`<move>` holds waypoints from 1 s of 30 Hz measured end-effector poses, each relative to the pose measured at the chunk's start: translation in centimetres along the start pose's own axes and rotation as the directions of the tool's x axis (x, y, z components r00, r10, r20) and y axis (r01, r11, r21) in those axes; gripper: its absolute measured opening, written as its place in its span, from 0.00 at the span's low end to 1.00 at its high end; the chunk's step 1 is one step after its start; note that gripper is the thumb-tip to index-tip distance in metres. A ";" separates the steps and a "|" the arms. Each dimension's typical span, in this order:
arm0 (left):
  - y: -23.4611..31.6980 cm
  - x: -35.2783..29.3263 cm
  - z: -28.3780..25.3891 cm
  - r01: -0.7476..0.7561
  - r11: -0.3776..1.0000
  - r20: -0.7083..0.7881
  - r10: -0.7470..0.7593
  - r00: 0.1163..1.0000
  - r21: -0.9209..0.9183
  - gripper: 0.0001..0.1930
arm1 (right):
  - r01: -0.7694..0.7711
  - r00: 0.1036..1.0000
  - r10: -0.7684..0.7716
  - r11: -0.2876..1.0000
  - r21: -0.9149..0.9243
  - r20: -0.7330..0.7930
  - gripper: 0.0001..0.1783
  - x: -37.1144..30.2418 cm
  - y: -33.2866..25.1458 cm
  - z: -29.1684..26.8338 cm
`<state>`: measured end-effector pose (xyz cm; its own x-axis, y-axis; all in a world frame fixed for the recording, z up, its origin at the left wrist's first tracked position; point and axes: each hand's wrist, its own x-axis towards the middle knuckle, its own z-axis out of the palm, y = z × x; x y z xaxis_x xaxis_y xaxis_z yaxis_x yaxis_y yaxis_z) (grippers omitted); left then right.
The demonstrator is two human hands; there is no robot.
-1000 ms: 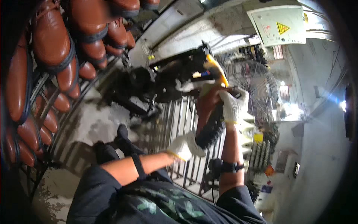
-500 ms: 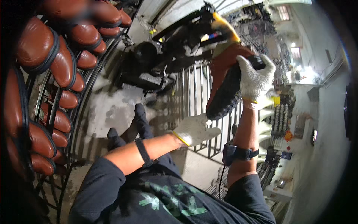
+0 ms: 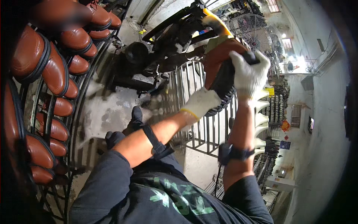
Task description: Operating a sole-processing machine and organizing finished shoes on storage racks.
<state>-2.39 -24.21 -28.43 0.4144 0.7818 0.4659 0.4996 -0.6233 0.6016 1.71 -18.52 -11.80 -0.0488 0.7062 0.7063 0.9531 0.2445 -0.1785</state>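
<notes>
A brown leather boot (image 3: 217, 56) with a thick black treaded sole (image 3: 225, 80) is tilted, its toe down toward me. My right hand (image 3: 249, 74), in a white knit glove, grips its heel end, thumb on one side and fingers on the other. My left hand (image 3: 201, 103), gloved the same way, is closed on the toe end; its fingertips are partly hidden. Behind the boot's upper end, a pale block (image 3: 218, 42) and a yellow-orange bar (image 3: 217, 23) belong to a dark machine (image 3: 175, 48).
On the left, a metal rack (image 3: 47, 123) carries several rows of brown shoes (image 3: 56, 74). Metal bars of a low frame (image 3: 203, 128) lie beneath my hands. To the right stand pale shoe lasts (image 3: 261, 119), and a large fan (image 3: 257, 31) is behind the boot.
My left hand has moved up and right from below the boot and taken hold of its toe. The right hand stays on the heel. The view has shifted slightly.
</notes>
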 end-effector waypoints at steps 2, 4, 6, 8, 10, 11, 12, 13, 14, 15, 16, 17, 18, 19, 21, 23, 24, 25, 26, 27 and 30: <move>1.6 -1.6 -0.9 -0.043 0.997 0.119 0.036 0.992 0.060 0.07 | 0.050 0.997 -0.051 0.999 -0.011 -0.058 0.44 -1.6 1.6 0.3; 2.9 -2.1 0.5 0.177 0.962 0.126 -0.153 0.980 -0.210 0.10 | -0.039 0.999 0.039 0.999 -0.002 0.021 0.41 1.1 2.4 0.6; 2.9 -1.4 0.6 0.299 0.876 0.191 -0.242 0.951 -0.378 0.14 | -0.152 0.983 0.138 0.983 0.107 0.121 0.33 4.0 3.8 2.7; 2.8 -1.2 0.4 0.523 0.526 0.341 -0.407 0.847 -0.671 0.23 | -0.190 0.967 0.172 0.979 0.077 0.190 0.32 4.6 4.9 3.7; 3.0 -0.7 1.9 0.495 0.698 0.283 -0.407 0.869 -0.517 0.23 | -0.172 0.952 0.161 0.985 0.022 0.259 0.31 4.8 4.8 3.8; 2.8 -0.5 3.0 0.442 0.834 0.227 -0.385 0.895 -0.330 0.23 | -0.248 0.924 0.203 0.963 0.104 0.325 0.33 5.1 4.9 3.4; 3.7 -1.3 -0.8 0.448 0.449 0.267 -0.409 0.872 -0.773 0.21 | -0.174 0.970 0.143 0.973 0.149 0.196 0.34 3.5 5.2 2.5; 1.5 -2.8 2.6 0.268 0.875 0.049 -0.272 0.961 -0.402 0.20 | -0.076 0.996 0.062 0.972 0.221 0.069 0.35 2.1 2.7 2.1; 2.6 -2.5 1.4 0.155 0.965 0.081 -0.141 0.987 -0.210 0.19 | -0.003 0.999 0.003 1.000 0.010 -0.032 0.35 0.6 2.0 -0.4; 3.0 -2.2 -0.3 0.016 1.000 0.135 -0.013 0.991 -0.021 0.17 | -0.004 0.999 0.008 0.997 0.081 -0.052 0.39 -1.1 2.0 -1.5; 3.2 -2.3 -0.1 0.011 1.000 0.149 -0.008 0.989 -0.019 0.17 | 0.045 0.997 -0.043 0.998 0.031 -0.060 0.39 -1.2 2.3 -1.0; 3.6 -2.7 0.3 0.194 0.953 0.046 -0.189 0.981 -0.231 0.15 | 0.100 0.993 -0.101 0.995 -0.017 -0.066 0.40 -0.8 2.6 -0.2; 3.8 -1.9 0.5 0.313 0.833 -0.045 -0.373 0.927 -0.457 0.13 | 0.045 0.999 -0.045 0.999 0.024 0.008 0.38 1.3 3.6 0.8; 4.0 -1.4 0.9 0.339 0.839 0.028 -0.362 0.932 -0.426 0.14 | -0.010 0.996 0.004 0.998 0.062 0.092 0.37 3.1 4.2 1.4; 3.4 -0.4 0.8 0.021 0.979 0.129 0.006 0.992 -0.205 0.15 | -0.195 0.957 0.141 0.959 0.206 0.252 0.27 4.9 3.7 1.5; 1.1 -0.5 -0.6 0.487 0.681 0.504 -0.197 0.841 -0.547 0.23 | -0.187 0.944 0.087 0.936 0.299 0.318 0.23 4.1 2.9 2.0; -0.8 -1.7 -1.4 0.474 0.742 0.396 -0.301 0.868 -0.475 0.24 | -0.181 0.969 0.107 0.921 0.346 0.221 0.23 2.9 3.0 2.5; -2.1 -1.8 -1.8 0.458 0.793 0.268 -0.377 0.887 -0.401 0.25 | -0.165 0.985 0.131 0.908 0.386 0.114 0.22 2.3 3.6 2.7; -3.1 -0.4 -2.6 0.454 0.798 0.254 -0.380 0.889 -0.396 0.25 | -0.231 0.972 0.195 0.899 0.371 0.133 0.25 2.0 4.2 2.9; -4.6 1.1 -3.6 0.401 0.515 0.152 -0.459 0.876 -0.757 0.24 | -0.239 0.970 0.203 0.897 0.373 0.132 0.25 1.7 3.7 2.1; -7.0 5.7 -4.1 0.213 0.390 -0.156 -0.724 0.671 -0.896 0.20 | -0.234 0.970 0.227 0.969 0.079 0.088 0.44 1.9 1.9 1.7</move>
<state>-6.64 -15.29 -27.32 -0.2025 0.9790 -0.0218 -0.3985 -0.0620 0.9151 2.91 -15.57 -11.93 0.1425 0.7989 0.5843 0.9116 0.1241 -0.3920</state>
